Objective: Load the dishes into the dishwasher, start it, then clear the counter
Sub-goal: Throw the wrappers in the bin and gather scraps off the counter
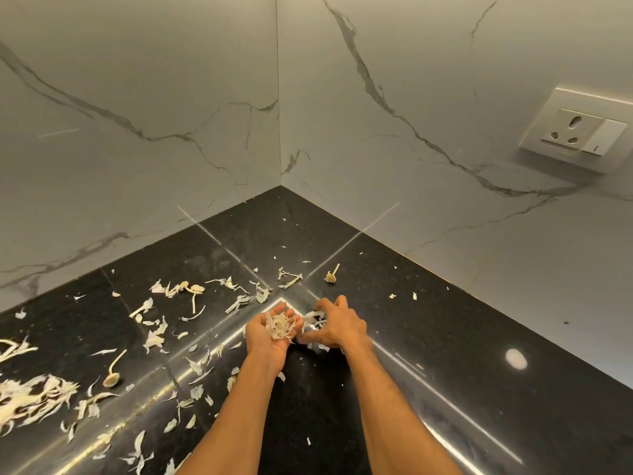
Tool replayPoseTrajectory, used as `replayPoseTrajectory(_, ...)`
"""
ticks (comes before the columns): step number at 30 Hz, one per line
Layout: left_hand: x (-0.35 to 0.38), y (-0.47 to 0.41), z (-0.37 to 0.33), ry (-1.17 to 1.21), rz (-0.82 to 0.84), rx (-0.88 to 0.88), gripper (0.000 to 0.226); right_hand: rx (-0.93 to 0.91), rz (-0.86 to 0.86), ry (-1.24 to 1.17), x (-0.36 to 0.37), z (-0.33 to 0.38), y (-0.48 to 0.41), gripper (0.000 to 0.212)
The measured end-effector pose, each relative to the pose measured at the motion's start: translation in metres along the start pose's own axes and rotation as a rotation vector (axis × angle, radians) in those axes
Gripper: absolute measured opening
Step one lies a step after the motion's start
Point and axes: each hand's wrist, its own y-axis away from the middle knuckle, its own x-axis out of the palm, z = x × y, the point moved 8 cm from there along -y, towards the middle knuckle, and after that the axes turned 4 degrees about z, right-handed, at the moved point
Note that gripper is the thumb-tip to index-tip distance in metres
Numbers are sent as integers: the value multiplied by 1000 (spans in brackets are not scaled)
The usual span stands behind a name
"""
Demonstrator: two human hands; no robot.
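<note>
The polished black stone countertop (445, 337) runs into a corner and carries a litter of pale, papery garlic skins (156, 334), thickest across its left half. A dense heap (34, 395) of them lies at the far left edge. Bare garlic stalks lie among the scraps: one stalk (331, 274) towards the corner, another (113, 371) on the left. A few crumbs (392, 296) sit apart on the right.

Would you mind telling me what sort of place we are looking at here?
Most likely a home kitchen corner: a polished black stone counter strewn with garlic peels, marble-look wall tiles, and a wall socket.
</note>
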Motion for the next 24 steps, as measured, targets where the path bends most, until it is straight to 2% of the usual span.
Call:
replayPoseTrajectory(6,-4,-3,0,-36,8,15,35,-25,12,-47,5,0,-1,28)
replayPoseTrajectory(8,-6,-4,3,-29,-3,14,34,-14,29,-88,4,-3,1,17)
replayPoseTrajectory(12,-9,-3,8,-4,-26,4,33,66,17,-159,2,-18,5,21)
replayPoseTrajectory(15,-8,-2,10,-12,-17,-7,28,114,59,-395,3,-26,10,25)
replayPoseTrajectory(19,0,3,25,-53,25,-53,28,49,82,-650,-5,-12,18,13)
replayPoseTrajectory(21,6,6,36,-54,53,-94,28,1,56,-627,-10,-1,20,14)
replayPoseTrajectory(24,20,10,52,-34,140,-170,43,-60,1,-482,-18,12,22,16)
